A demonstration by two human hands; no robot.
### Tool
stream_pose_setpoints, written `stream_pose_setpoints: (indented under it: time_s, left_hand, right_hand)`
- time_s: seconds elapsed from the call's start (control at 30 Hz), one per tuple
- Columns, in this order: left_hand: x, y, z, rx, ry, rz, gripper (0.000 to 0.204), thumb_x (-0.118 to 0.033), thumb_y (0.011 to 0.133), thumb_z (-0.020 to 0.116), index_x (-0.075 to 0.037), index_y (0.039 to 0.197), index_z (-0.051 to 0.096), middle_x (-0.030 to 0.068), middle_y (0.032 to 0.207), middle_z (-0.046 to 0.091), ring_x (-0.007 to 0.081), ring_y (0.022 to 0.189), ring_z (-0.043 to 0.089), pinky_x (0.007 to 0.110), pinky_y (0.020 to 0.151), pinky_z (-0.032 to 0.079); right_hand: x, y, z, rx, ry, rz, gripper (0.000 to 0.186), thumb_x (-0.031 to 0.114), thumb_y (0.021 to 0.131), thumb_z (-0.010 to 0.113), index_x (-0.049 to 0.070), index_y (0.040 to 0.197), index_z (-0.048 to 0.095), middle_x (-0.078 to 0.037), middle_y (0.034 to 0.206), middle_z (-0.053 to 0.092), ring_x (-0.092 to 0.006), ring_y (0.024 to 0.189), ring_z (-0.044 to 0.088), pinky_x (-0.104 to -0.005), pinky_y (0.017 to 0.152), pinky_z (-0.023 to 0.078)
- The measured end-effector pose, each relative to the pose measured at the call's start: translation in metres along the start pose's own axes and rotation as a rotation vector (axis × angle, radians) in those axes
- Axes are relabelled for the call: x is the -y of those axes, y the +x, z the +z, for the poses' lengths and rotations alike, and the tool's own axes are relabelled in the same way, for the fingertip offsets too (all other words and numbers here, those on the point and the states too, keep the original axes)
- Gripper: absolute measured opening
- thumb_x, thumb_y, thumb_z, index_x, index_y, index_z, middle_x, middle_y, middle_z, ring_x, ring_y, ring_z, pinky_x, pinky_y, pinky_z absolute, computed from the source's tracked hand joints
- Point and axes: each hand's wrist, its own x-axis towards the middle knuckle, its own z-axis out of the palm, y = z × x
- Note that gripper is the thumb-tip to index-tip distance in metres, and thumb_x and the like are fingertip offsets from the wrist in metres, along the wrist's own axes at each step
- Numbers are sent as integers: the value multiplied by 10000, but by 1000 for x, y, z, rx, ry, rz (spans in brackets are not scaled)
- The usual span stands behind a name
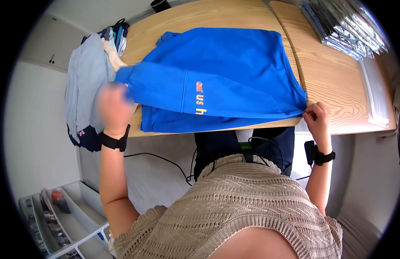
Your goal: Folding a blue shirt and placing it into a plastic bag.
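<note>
A blue sweatshirt lies spread on the wooden table in front of me. One of its sleeves, with orange and yellow lettering, runs across the body from right to left. My right hand pinches the fabric at the garment's right corner, by the table's front edge. At the other end, my left hand is against the end of the sleeve. Motion smears its fingers, so their grip is unclear. The sleeve's left end is slightly blurred too.
Left of the sweatshirt, a pile of clothes with a light grey garment hangs over the table edge. Clear plastic-wrapped packages are stacked at the far right, near flat clear bags. A divided white bin stands lower left. A black cable runs below the table.
</note>
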Motion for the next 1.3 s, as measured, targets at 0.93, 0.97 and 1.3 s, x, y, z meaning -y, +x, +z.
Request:
stream_pose_setpoints:
  time_s: [0.93,0.97,1.3]
  left_hand:
    - [-66,-66,-34,358,-452,-438,431,30,671,477,3,1092,565,157,970,519,323,903,512,396,822,411]
    - [-76,-56,-36,300,-459,-444,385,14,723,485,-1,1099,568,158,997,526,320,917,515,398,832,410]
    - [-157,-8,36,568,-295,-340,441,-270,944,420,-76,1340,424,178,1424,339,336,1322,301,462,1077,215]
  right_hand:
    - [50,3,-21,-105,-57,118,325,-30,735,641,40,1050,609,-90,905,598,-208,778,554,-293,718,449]
    - [72,5,-15,-70,-38,8,344,-15,745,641,44,1081,599,-111,973,606,-238,844,566,-317,765,452]
    - [138,6,132,74,-420,-374,610,392,818,592,125,1341,427,-144,1374,415,-269,1275,392,-531,1027,277]
